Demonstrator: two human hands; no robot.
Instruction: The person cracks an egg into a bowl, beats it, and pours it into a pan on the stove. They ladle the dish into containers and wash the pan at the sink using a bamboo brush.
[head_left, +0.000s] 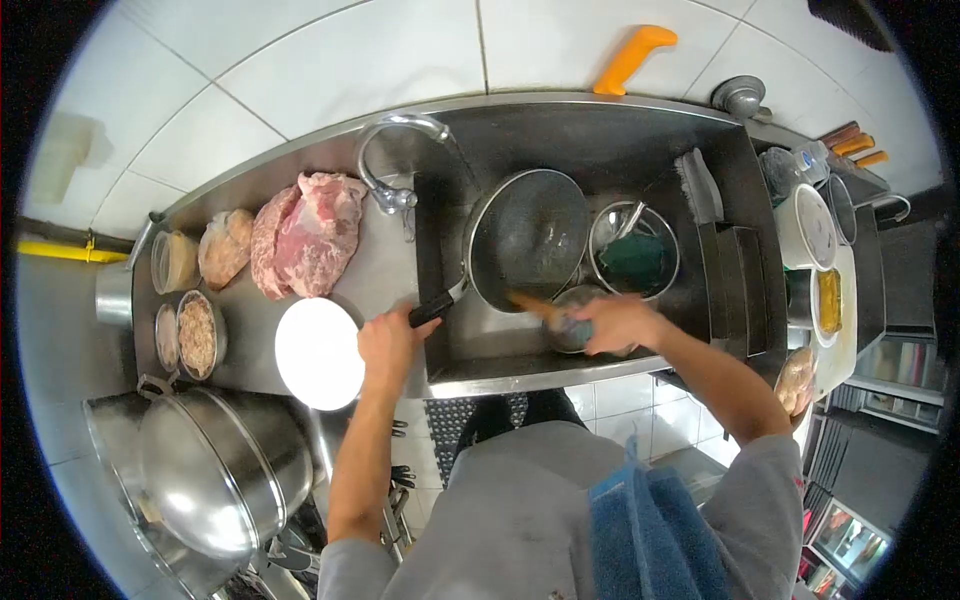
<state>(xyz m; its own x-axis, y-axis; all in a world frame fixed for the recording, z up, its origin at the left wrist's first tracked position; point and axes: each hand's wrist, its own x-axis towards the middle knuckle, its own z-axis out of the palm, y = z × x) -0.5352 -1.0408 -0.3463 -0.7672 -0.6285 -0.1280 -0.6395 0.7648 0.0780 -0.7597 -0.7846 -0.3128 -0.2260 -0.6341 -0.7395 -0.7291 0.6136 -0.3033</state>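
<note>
My left hand is closed around the black handle of a frying pan, which lies tilted in the sink with its dark inside facing up, wet. At the pan's near rim, my right hand is closed and slightly blurred. From its fingers a tan, wooden-looking utensil reaches over the pan's edge; its exact kind is unclear. A round bowl sits under that hand, partly hidden by it. Right of the pan, a metal bowl holds a green scouring pad and a metal utensil.
A faucet curves over the sink. Raw meat, a white plate and tubs of food stand on the left counter. A scrub brush leans at the sink's right, near an orange-handled tool on the ledge.
</note>
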